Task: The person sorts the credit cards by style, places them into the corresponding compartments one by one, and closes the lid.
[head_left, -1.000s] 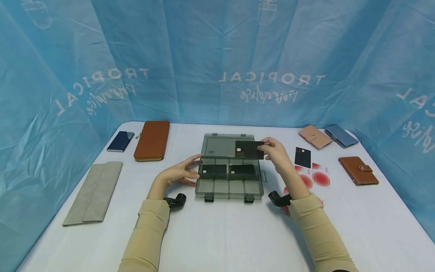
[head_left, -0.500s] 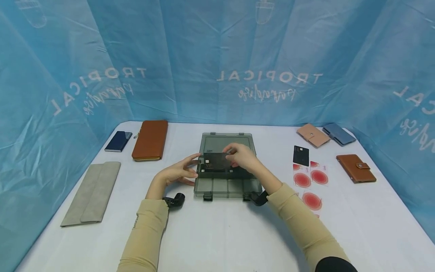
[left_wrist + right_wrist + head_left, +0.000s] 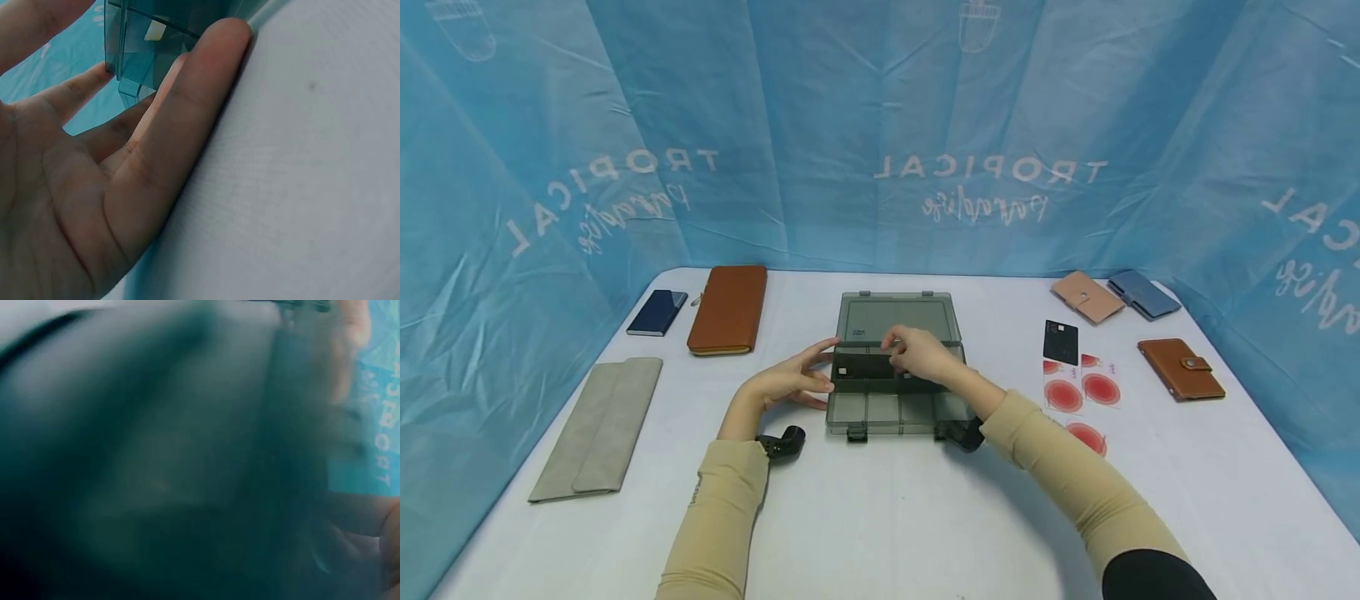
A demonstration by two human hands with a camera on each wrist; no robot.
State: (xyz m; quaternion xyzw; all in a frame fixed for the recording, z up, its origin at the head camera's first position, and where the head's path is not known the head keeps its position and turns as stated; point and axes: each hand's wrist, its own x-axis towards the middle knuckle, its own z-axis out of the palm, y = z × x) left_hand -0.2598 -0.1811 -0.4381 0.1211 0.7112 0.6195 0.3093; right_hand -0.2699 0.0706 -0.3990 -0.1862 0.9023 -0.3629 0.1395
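A grey-green clear plastic organizer box point(image 3: 883, 412) lies at mid-table, its lid point(image 3: 895, 319) folded back. Black cards point(image 3: 861, 367) with a chip lie in its left rear compartment; another black card point(image 3: 916, 386) in the right rear one is partly covered by my right hand point(image 3: 925, 357). That hand is over the box, its loosely bent fingertips near the left card's right edge, with no card seen lifted. My left hand point(image 3: 786, 382) rests its spread, fairly straight fingers against the box's left side; its thumb point(image 3: 215, 56) shows in the left wrist view. The right wrist view is mostly blurred.
Right of the box lie a black card point(image 3: 1061, 342) and red-and-white cards point(image 3: 1101, 388). Card holders in pink point(image 3: 1087, 297), blue point(image 3: 1144, 294) and brown point(image 3: 1182, 369) lie beyond. At left are a navy holder point(image 3: 657, 312), brown notebook point(image 3: 727, 310) and grey sleeve point(image 3: 597, 429).
My right hand has carried a black VIP card leftward and down over the box; that card now lies low in the left rear compartment. My left hand has stayed at the box's side.
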